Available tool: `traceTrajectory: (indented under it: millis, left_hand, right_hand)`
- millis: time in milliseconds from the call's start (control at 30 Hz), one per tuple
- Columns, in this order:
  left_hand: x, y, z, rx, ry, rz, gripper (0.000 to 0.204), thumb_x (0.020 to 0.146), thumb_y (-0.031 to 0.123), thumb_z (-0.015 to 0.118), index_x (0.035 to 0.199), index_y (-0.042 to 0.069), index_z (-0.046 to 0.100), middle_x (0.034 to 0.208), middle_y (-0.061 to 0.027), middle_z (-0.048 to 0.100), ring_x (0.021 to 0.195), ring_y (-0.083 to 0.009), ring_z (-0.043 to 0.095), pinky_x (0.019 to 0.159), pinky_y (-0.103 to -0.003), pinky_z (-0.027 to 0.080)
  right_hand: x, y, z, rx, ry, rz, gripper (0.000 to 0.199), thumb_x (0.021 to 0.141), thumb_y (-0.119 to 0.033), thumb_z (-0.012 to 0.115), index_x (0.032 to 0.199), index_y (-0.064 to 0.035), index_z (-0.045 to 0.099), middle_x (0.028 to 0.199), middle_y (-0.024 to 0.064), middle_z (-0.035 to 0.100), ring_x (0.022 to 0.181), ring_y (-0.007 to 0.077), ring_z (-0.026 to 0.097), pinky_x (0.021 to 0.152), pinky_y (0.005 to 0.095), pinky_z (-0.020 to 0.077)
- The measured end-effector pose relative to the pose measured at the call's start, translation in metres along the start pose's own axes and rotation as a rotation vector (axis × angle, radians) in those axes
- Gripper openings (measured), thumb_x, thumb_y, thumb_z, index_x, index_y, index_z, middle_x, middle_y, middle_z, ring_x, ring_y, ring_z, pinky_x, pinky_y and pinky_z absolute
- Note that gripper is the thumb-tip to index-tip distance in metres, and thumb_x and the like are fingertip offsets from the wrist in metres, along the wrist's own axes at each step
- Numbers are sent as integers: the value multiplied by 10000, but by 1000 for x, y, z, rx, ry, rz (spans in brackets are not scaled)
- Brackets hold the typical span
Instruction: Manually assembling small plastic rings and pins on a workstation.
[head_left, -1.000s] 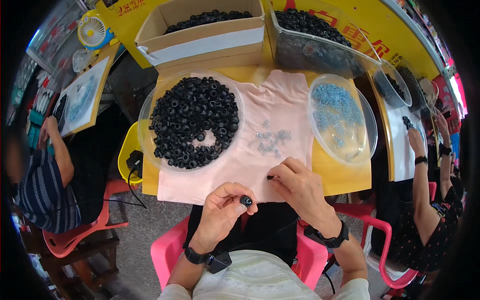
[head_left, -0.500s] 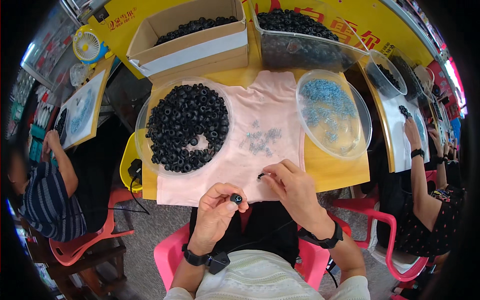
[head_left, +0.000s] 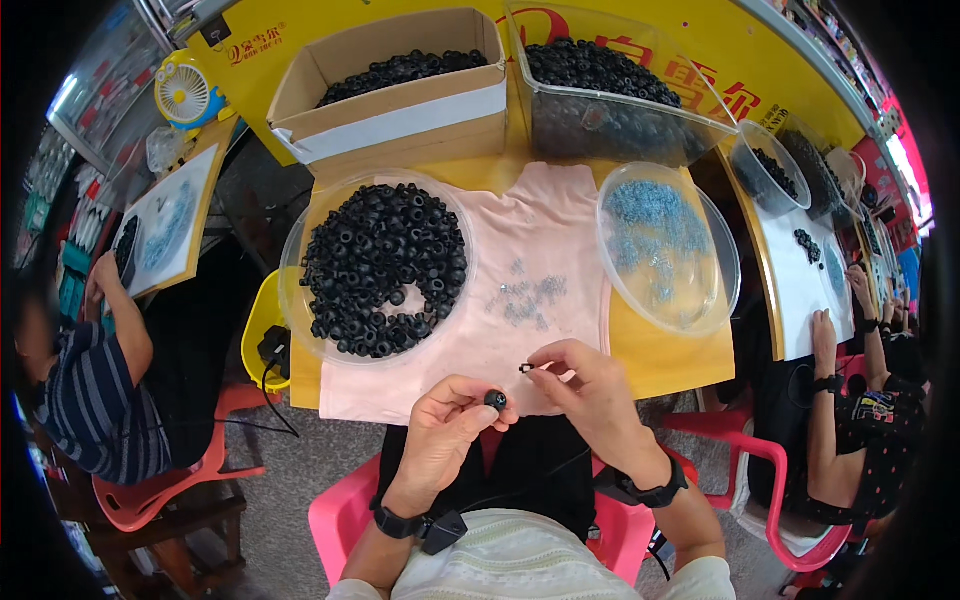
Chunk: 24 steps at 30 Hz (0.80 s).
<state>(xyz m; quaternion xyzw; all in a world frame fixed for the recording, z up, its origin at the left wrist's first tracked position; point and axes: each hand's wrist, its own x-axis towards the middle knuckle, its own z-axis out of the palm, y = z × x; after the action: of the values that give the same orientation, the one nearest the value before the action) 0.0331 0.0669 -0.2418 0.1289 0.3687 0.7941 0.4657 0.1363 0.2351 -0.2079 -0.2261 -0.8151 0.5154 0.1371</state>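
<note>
My left hand (head_left: 445,435) pinches a small round black cap (head_left: 495,400) with a hollow end, just past the near edge of the table. To its right, my right hand (head_left: 595,400) holds a tiny black piece (head_left: 526,368) between thumb and forefinger; its exact kind is too small to make out. Beneath the hands' far side spreads a pink cloth (head_left: 545,215), shaped like a shirt. Scattered on the cloth are small clear bluish pieces (head_left: 535,300). A round clear tray (head_left: 290,290) heaped with black caps stands to the left.
At the right is a clear round tray (head_left: 690,320) of bluish pieces. Behind stand a cardboard box (head_left: 410,130) and a clear bin (head_left: 620,130), both full of black caps. A yellow bucket (head_left: 255,350) is left of the table. Other people sit at tables on both sides.
My left hand has shifted slightly right with the cap, which is turned a little. The tiny piece in my right hand shows more clearly. The view has tilted slightly.
</note>
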Motion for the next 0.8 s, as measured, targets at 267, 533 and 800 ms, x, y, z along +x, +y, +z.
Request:
traceTrajectory:
  millis: [267, 533, 800]
  left_hand:
    - [8, -1, 10, -18, 14, -15, 210, 923, 15, 599, 1130, -21, 593, 1041, -133, 669, 919, -195, 669, 830, -295, 540]
    - [9, -2, 13, -33, -18, -18, 222, 889, -23, 632, 1109, -13, 606, 1022, -118, 673, 920, -184, 672, 837, -287, 543]
    - [8, -2, 18, -5, 0, -40, 212, 881, -53, 627, 1091, -24, 617, 1007, -120, 674, 914, -186, 672, 835, -282, 552]
  right_hand:
    - [-3, -23, -19, 533, -83, 198, 138, 876, -16, 667, 998, 40, 634, 905, 68, 676, 821, 98, 666, 669, 211, 561]
    - [-6, -28, -22, 400, -122, 20, 154, 851, -7, 687, 992, 32, 639, 926, 85, 684, 807, 108, 675, 645, 210, 555]
    - [-5, -30, -20, 198, -116, -215, 179, 838, 45, 664, 1010, 3, 640, 922, 85, 653, 801, 147, 694, 637, 239, 575]
